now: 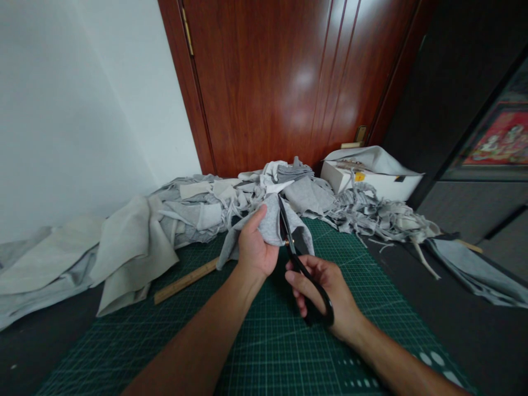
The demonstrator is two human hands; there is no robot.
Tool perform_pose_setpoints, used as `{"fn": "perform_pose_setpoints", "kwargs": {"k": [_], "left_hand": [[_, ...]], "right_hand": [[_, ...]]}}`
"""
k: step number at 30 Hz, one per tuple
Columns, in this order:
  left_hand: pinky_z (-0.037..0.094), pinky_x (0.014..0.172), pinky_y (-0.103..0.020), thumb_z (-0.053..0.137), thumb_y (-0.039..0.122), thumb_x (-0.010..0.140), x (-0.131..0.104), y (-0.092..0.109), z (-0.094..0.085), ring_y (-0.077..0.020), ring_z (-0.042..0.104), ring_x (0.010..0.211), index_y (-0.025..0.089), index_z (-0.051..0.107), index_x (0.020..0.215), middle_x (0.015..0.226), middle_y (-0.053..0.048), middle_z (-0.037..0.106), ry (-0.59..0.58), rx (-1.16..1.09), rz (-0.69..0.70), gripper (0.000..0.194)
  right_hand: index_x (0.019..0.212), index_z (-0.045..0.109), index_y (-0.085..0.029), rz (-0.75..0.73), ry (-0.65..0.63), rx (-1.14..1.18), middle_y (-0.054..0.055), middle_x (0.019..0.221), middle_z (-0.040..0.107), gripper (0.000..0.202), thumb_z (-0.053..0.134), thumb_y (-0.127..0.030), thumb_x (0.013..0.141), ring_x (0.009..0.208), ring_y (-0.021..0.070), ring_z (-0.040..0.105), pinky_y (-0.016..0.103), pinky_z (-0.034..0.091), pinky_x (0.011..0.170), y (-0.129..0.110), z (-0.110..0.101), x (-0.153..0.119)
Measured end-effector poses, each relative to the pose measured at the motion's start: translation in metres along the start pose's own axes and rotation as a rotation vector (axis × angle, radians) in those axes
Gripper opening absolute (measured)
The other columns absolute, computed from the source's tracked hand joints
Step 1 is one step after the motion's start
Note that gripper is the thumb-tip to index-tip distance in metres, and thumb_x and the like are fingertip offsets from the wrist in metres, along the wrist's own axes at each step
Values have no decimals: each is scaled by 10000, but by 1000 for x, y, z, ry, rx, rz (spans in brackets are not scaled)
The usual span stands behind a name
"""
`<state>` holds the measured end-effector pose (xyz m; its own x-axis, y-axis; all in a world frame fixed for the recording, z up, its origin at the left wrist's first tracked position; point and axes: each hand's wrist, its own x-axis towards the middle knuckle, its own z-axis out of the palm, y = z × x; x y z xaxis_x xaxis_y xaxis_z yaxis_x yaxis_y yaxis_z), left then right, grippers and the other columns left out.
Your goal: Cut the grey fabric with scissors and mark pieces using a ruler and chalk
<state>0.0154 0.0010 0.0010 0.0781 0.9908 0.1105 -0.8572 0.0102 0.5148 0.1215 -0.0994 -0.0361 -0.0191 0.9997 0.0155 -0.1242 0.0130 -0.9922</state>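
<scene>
My left hand (256, 246) grips a piece of light grey fabric (270, 223), thumb on top, holding it up above the green cutting mat (264, 335). The cloth drapes down on both sides of the hand. In my right hand (324, 289) is a pair of black-handled scissors (300, 265), fingers through the loops. Its blades point away from me and lie at the fabric, just right of my left thumb. Part of the cloth hides the lower blade, so how far the blades are apart is hard to see.
A wooden ruler (185, 280) lies on the mat at left, partly under the cloth. Grey and cream fabric pieces (198, 212) are heaped along the back and left. Thin scraps (371, 212) lie at right before a white box (377, 181). Behind stands a brown door (264, 82).
</scene>
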Motion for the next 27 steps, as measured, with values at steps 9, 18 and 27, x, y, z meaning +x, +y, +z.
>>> {"fn": "perform_pose_setpoints", "kwargs": {"k": [9, 18, 27], "left_hand": [[538, 1072, -423, 556, -17, 511, 5, 1, -7, -283, 730, 1145, 196, 717, 1119, 1090, -39, 787, -12, 44, -27, 664], [556, 996, -436, 534, 0, 459, -2, 2, -1, -297, 746, 1024, 146, 727, 989, 926, -51, 766, -70, 80, -81, 582], [553, 938, -441, 562, 47, 440, -7, 0, -1, -316, 726, 934, 149, 703, 774, 729, -55, 708, -102, 111, -161, 376]], "right_hand": [[898, 655, -150, 25, 9, 5, -83, 529, 581, 454, 900, -458, 673, 378, 69, 500, 172, 434, 343, 2, 2, 0], [907, 634, -149, 8, -35, 51, -73, 542, 603, 478, 919, -441, 659, 397, 79, 526, 187, 478, 372, 3, -1, 0], [938, 631, -153, -20, -87, 95, -49, 583, 634, 465, 906, -445, 703, 432, 95, 547, 211, 511, 410, 6, -4, 0]]}}
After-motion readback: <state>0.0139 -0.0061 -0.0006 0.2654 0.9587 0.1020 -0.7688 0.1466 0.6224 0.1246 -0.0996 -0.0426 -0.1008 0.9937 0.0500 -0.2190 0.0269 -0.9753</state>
